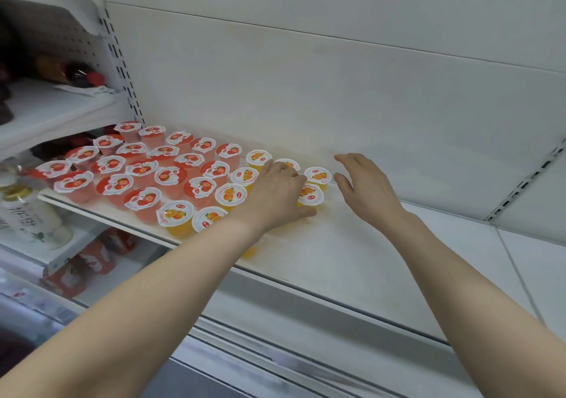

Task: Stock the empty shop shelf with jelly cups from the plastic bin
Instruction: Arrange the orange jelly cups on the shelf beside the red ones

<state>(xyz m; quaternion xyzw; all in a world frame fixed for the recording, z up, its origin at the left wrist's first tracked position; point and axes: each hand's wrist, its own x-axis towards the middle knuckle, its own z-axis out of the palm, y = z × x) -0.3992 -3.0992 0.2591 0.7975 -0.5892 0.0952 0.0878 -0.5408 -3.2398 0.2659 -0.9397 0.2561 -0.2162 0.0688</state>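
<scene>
Left hand [278, 189], centre of frame, lies palm-down over the newest jelly cups. Its fingers curl over the far side of one orange cup [312, 196] and its thumb runs along the near side, so it grasps that cup as the cup stands on the shelf [352, 253]. Whether the cup is being set down or nudged into line cannot be told. Right hand [364, 183], just right of centre, is released: fingers loosely spread, holding nothing, close beside the rightmost cup [318, 174] without clear contact.

Progress: roughly the picture-left half of the shelf is stocked. Red strawberry cups [144, 167] fill the left-centre of the frame in diagonal rows. To the right of these rows stand the orange cups [228, 194], which run up to the two hands. All visible cups stand upright with lids up.

Still to do: the shelf surface from the hands to the frame's right edge is bare, so by judgement about half the job is left. The plastic bin is not in view, so the stock left in it cannot be told. Bottles [27, 213] stand on neighbouring shelves at the frame's left edge.
</scene>
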